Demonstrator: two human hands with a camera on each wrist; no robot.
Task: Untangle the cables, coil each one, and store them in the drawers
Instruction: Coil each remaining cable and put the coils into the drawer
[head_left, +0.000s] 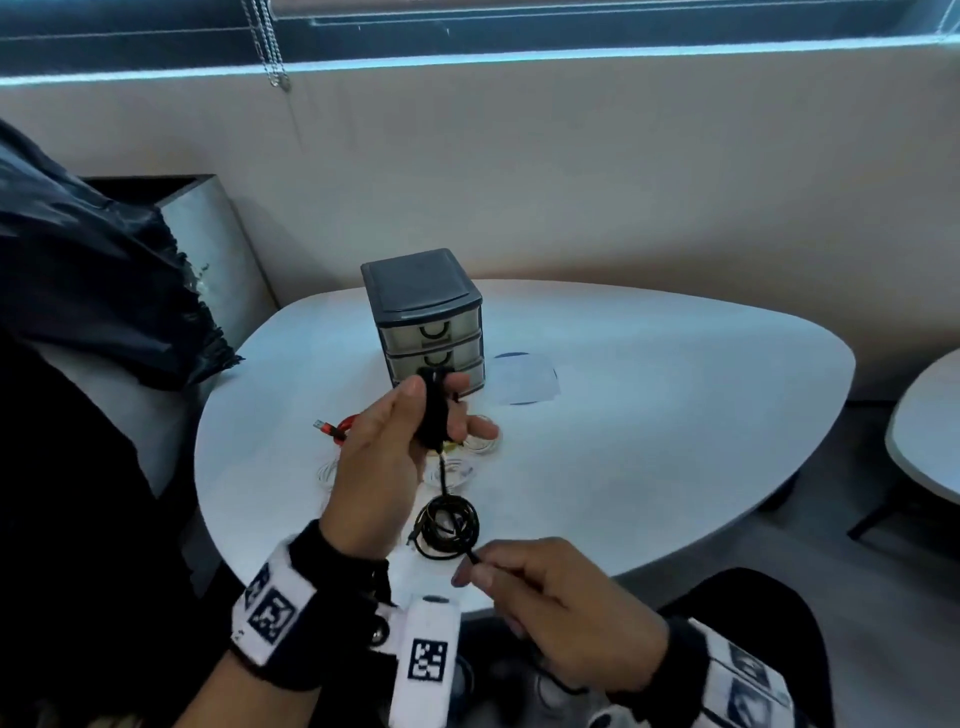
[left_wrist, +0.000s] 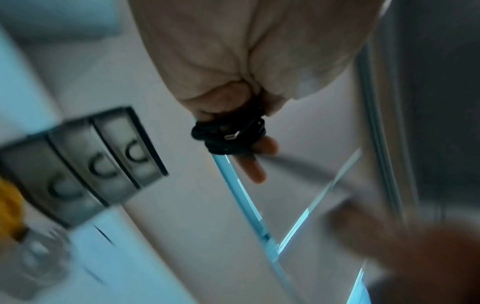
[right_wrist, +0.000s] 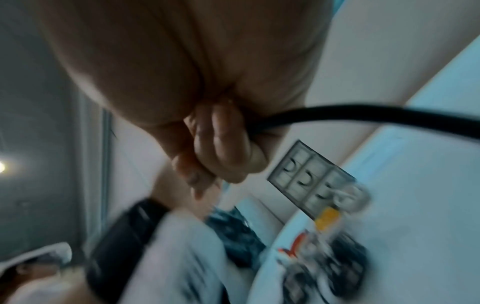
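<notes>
Black cable (head_left: 435, 415) coiled in left hand (head_left: 387, 457), tail pinched by right hand (head_left: 561, 603), no legible writing

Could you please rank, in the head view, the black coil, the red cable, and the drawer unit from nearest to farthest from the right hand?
1. Black coil: on the table, just above the right hand, which pinches its cable.
2. Red cable: farther up and left, behind the left hand.
3. Drawer unit: at the table's far side.
</notes>
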